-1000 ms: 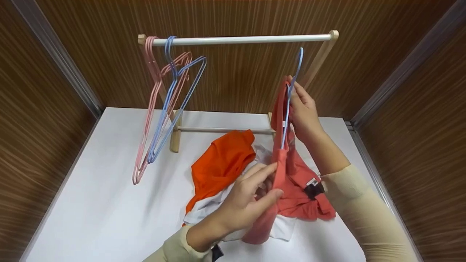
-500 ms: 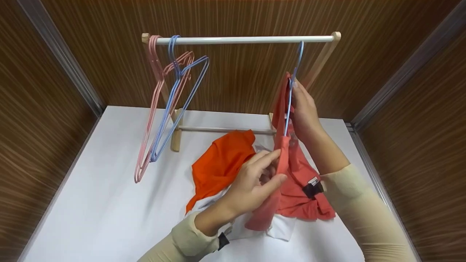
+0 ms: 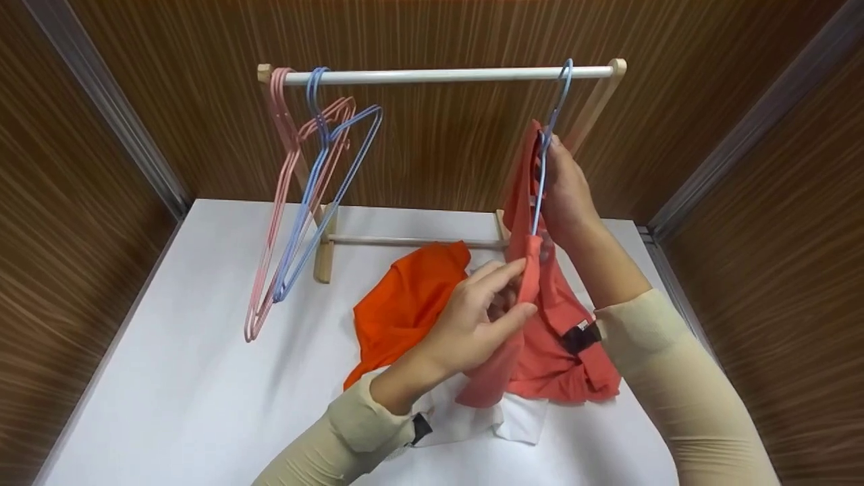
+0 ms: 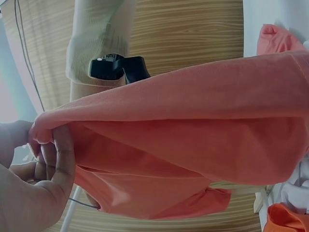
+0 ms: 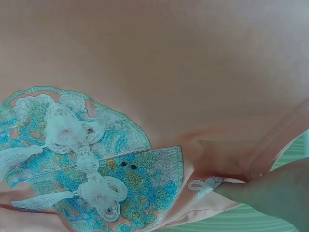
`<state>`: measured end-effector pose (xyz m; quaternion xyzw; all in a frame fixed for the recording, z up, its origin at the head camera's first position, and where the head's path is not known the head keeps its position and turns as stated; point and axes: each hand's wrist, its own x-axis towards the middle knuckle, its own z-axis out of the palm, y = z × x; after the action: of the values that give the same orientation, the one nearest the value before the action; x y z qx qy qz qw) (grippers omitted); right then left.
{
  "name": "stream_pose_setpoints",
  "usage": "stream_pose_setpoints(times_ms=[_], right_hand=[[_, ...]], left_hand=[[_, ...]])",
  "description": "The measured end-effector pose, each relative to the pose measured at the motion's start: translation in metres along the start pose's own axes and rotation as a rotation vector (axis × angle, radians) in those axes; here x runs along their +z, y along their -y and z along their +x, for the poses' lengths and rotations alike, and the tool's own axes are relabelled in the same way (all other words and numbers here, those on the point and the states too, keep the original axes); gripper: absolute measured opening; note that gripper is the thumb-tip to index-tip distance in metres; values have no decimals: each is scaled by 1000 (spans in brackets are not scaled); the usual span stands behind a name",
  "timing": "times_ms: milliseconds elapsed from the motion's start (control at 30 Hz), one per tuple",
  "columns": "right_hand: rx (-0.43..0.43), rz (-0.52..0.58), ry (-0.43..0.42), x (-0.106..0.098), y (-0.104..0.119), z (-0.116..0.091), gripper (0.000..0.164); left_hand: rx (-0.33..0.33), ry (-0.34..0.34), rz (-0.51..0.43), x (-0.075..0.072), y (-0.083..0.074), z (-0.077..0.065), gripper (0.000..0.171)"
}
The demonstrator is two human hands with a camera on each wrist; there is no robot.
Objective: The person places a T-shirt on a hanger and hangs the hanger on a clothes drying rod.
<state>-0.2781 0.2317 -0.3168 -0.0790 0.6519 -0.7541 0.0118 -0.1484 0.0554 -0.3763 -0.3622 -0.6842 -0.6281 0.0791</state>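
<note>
A coral shirt hangs on a blue hanger, whose hook loops over the white rod near its right end. My left hand pinches the near shoulder of the shirt between thumb and fingers; the left wrist view shows this fold of cloth too. High on the far side, my right hand holds the shirt just below the hook, its fingertips partly hidden by cloth. Close up in the right wrist view, the shirt front bears a blue embroidered patch with white knot fasteners and tassels.
Pink hangers and blue hangers hang at the rod's left end. An orange garment lies on the white table, beside white cloth. Wood-grain panels enclose the back and sides.
Both hands have lifted the shirt and hanger upward and slightly away. The hook, first below the rod, now goes over it. The lower shirt hem has risen a little.
</note>
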Motion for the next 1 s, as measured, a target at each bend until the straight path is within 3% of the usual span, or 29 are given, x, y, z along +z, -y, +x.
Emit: stream_pose_setpoints(times_ms=[233, 500, 733, 1000], right_hand=[[54, -17, -4, -7, 4, 6, 54], [11, 4, 13, -13, 0, 14, 57], [15, -1, -31, -19, -2, 16, 54], [51, -64, -45, -22, 0, 16, 65]], left_hand=[[17, -2, 1, 3, 3, 14, 47], [4, -12, 1, 6, 7, 26, 46], [-13, -4, -1, 10, 8, 38, 46], [-12, 5, 2, 16, 11, 46, 46]])
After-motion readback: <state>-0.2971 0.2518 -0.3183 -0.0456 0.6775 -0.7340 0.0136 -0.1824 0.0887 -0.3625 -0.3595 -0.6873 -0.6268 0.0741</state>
